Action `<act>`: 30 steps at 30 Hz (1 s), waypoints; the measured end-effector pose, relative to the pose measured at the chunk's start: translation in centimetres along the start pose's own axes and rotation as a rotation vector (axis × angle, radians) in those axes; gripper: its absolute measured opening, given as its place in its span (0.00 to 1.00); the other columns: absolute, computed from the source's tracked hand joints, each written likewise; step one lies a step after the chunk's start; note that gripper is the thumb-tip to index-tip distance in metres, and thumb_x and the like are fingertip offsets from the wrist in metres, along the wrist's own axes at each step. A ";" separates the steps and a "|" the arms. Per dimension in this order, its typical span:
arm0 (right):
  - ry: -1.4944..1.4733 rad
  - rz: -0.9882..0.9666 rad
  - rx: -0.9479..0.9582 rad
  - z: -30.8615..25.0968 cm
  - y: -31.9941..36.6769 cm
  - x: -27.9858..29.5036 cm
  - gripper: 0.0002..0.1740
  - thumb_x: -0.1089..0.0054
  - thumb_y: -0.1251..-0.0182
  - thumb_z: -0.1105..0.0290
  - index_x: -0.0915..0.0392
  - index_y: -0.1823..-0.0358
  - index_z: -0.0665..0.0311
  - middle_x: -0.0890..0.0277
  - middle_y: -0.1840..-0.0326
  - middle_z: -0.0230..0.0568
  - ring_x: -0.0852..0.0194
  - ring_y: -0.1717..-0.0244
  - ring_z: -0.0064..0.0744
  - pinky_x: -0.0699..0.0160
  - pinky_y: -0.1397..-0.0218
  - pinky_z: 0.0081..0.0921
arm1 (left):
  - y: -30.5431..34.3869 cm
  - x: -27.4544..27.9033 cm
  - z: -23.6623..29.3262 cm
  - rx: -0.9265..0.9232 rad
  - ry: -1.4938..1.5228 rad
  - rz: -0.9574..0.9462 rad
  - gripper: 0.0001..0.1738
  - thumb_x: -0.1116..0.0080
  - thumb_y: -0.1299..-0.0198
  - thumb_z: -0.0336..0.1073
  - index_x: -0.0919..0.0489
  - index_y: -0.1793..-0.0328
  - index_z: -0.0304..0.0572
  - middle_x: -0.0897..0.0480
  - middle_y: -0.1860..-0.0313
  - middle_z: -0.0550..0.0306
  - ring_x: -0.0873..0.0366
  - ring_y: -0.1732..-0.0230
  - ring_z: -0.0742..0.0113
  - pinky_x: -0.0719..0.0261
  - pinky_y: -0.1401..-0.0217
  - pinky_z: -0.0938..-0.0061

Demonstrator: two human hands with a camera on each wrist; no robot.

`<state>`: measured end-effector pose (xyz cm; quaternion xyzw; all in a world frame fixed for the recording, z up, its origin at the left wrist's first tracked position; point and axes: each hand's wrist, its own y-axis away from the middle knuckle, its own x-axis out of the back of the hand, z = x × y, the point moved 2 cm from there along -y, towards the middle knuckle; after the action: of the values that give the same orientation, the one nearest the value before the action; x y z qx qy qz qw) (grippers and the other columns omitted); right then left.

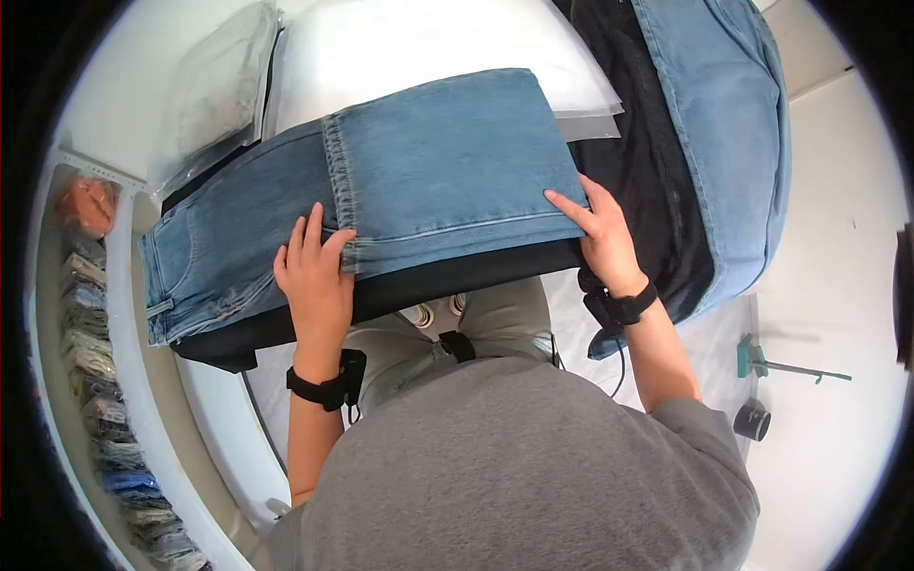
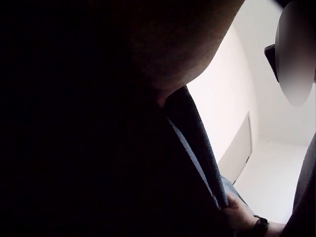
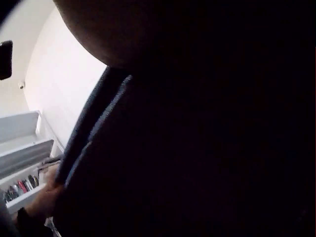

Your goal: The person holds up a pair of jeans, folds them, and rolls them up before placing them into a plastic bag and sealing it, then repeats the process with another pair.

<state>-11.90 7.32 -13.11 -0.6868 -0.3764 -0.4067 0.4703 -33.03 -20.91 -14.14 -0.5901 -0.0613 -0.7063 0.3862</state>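
Observation:
Blue jeans [image 1: 447, 157] lie folded, with the lighter leg part laid over the darker part and a frayed hem [image 1: 340, 181] across the middle. My left hand [image 1: 319, 285] rests on them beside the hem, fingers spread and nearly straight, thumb on the hem's near end. At the right near corner my right hand [image 1: 609, 238] pinches the fabric, thumb on top and the other fingers partly hidden at the edge. In the left wrist view the right hand [image 2: 239, 215] is at the denim's edge; the right wrist view shows the left hand [image 3: 44, 200]. Both wrist views are mostly dark.
Black cloth [image 1: 438, 285] lies under the jeans. Clear plastic bags [image 1: 447, 48] are behind, another bagged item [image 1: 224, 86] at back left. More light-blue jeans [image 1: 728, 143] lie at the right. A shelf [image 1: 143, 314] with packed items stands left; a green-headed tool [image 1: 752, 357] is at the right wall.

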 end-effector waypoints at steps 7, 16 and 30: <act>0.123 -0.097 -0.122 -3.2 -0.9 2.6 0.39 0.48 0.61 0.84 0.28 0.39 0.53 0.48 0.28 0.58 0.53 0.27 0.59 0.51 0.28 0.51 | 0.1 -0.1 -0.6 -0.038 0.059 0.029 0.31 0.48 0.60 0.20 0.27 0.44 0.52 0.37 0.29 0.49 0.43 0.28 0.50 0.53 0.29 0.49; -0.345 -0.111 0.303 -16.4 -7.8 -4.7 0.39 0.40 0.54 0.78 0.39 0.35 0.69 0.41 0.31 0.50 0.46 0.28 0.47 0.46 0.28 0.44 | 0.1 0.2 -0.7 -0.022 0.169 0.012 0.32 0.42 0.59 0.23 0.27 0.42 0.54 0.40 0.27 0.46 0.44 0.27 0.51 0.53 0.29 0.47; -0.265 0.064 0.296 -17.2 -8.4 -7.5 0.32 0.46 0.51 0.79 0.34 0.38 0.70 0.34 0.35 0.49 0.37 0.34 0.43 0.40 0.31 0.38 | 0.5 0.2 -1.9 0.008 0.314 0.010 0.28 0.39 0.52 0.30 0.28 0.41 0.41 0.40 0.27 0.47 0.42 0.28 0.51 0.56 0.26 0.49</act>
<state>-25.82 -7.79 -13.19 -0.6693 -0.4686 -0.2380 0.5251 -34.17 -22.41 -14.69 -0.4711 -0.0001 -0.7878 0.3967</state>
